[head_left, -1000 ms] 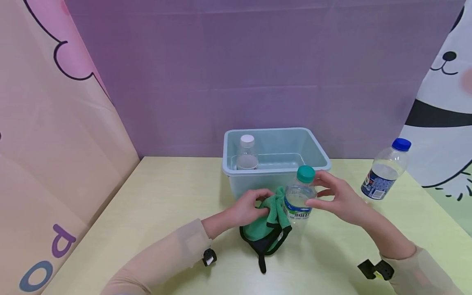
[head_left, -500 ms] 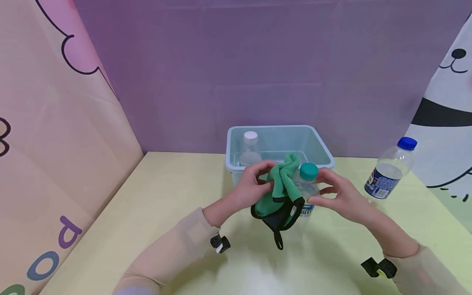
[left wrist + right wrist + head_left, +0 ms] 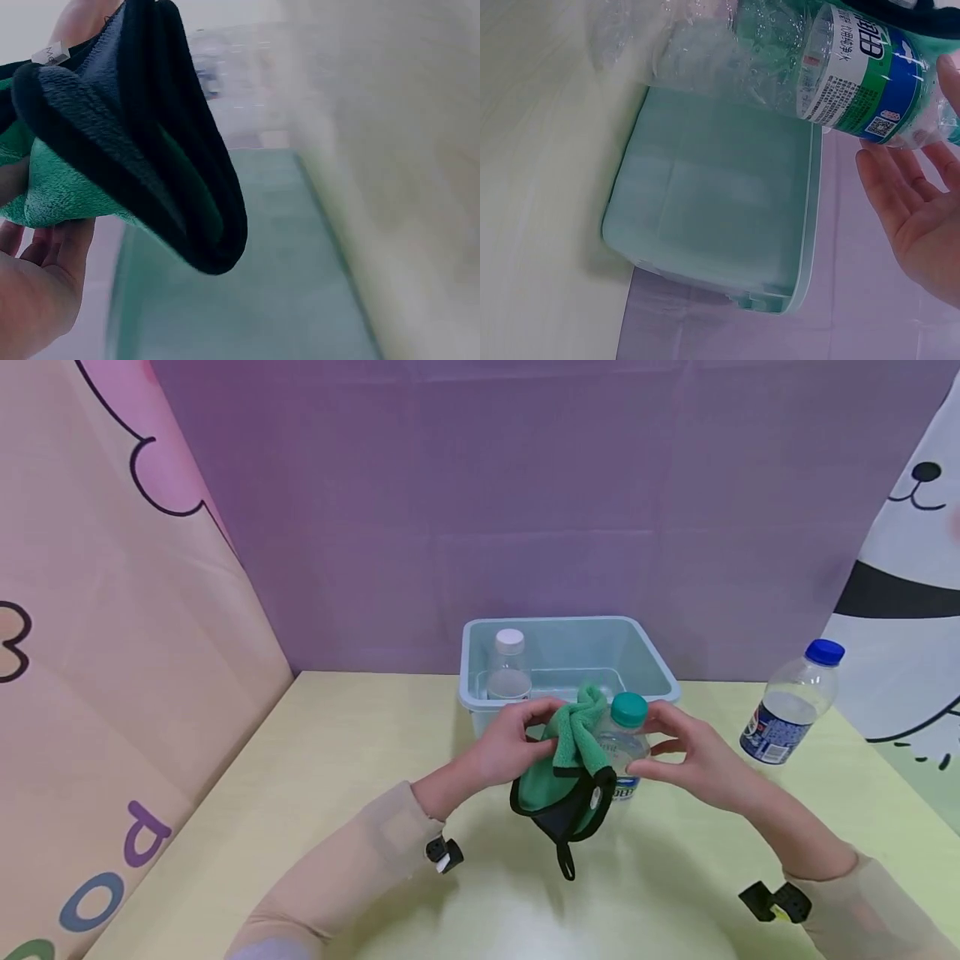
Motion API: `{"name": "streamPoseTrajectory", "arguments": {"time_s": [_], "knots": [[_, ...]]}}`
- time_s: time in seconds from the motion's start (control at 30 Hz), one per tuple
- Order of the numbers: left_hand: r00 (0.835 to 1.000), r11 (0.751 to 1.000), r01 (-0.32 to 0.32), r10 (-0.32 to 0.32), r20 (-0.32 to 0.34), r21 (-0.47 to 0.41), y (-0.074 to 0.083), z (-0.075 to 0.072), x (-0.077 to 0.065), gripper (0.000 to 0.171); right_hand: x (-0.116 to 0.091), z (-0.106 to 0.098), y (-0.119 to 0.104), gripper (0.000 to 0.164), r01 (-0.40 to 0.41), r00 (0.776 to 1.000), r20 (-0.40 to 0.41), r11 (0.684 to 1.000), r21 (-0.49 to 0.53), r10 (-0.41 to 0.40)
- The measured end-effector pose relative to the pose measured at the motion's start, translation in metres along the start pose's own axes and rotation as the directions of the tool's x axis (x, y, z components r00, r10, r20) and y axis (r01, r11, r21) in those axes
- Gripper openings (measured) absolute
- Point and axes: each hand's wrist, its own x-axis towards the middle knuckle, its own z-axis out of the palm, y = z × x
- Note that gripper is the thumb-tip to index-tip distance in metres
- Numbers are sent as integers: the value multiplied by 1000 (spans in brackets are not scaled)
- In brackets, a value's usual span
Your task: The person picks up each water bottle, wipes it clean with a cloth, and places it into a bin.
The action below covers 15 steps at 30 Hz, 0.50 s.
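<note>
My left hand (image 3: pixel 510 747) grips a green cloth with black edging (image 3: pixel 540 789) and a black hanging loop. It is bunched up and held above the table; in the left wrist view the folded cloth (image 3: pixel 142 135) fills the upper left. My right hand (image 3: pixel 693 764) holds a clear plastic bottle (image 3: pixel 621 750) with a green cap, thumb and fingers at its upper part. The cloth overlaps the bottle in the head view and hides part of it. From the right wrist, the bottle's white, green and blue label (image 3: pixel 862 82) shows.
Just behind the hands stands a light blue tub (image 3: pixel 573 653) at the table's back edge. Inside it, on the left, is a clear bottle with a white cap (image 3: pixel 510 664). A blue-capped bottle (image 3: pixel 782 720) stands on the pale table (image 3: pixel 367 735) at the right.
The left hand has raised the cloth off the table and moved it right against the bottle, then dipped slightly. The right hand keeps holding the bottle at nearly the same place.
</note>
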Motion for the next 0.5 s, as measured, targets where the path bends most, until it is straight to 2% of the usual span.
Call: {"name": "streamPoseTrajectory", "arguments": {"time_s": [0.3, 0.5], "knots": [[991, 990, 54, -69, 115, 129, -32, 12, -17, 31, -1, 1, -1, 58, -33, 999, 16, 999, -23, 33], [983, 981, 64, -93, 157, 183, -42, 16, -21, 29, 0, 1, -2, 58, -21, 1000, 11, 999, -42, 22]]}}
